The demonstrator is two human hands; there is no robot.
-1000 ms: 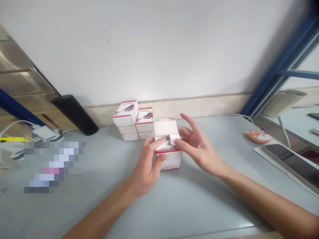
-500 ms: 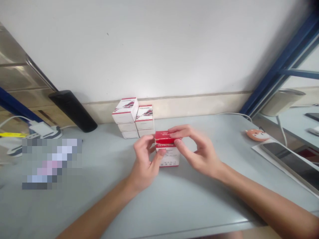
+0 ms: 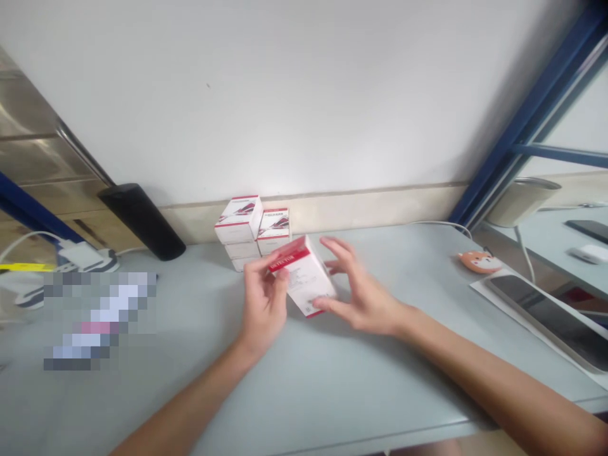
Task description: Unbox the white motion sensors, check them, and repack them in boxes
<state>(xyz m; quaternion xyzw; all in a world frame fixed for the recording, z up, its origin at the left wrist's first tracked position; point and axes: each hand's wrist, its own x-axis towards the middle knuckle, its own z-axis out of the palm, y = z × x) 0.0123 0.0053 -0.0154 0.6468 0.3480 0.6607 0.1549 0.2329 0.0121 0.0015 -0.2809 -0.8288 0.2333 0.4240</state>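
Observation:
A small white cardboard box (image 3: 308, 282) with red edges, printed "DETECTOR" on its front band, is held tilted above the desk, its top closed. My left hand (image 3: 263, 301) pinches its upper left corner, thumb on the front face and fingers behind. On the box's right side, my right hand (image 3: 365, 294) has its thumb against the lower front edge, while its index finger stands out from the box. The other right fingertips are partly hidden. Behind the left hand, a stack of matching boxes (image 3: 238, 221) stands by the wall.
A black cylinder (image 3: 142, 218) leans at the back left, near white chargers and cables (image 3: 85, 253). A blurred-out item (image 3: 102, 320) lies left. On the right are an orange animal-faced item (image 3: 479, 261), a dark phone-like slab (image 3: 546, 316) on white paper, and a blue frame (image 3: 513, 114).
The box's open lid and flaps have been folded shut, showing a red top. The box has since been lifted and tilted to the left, and my right hand moved from its top to its lower right.

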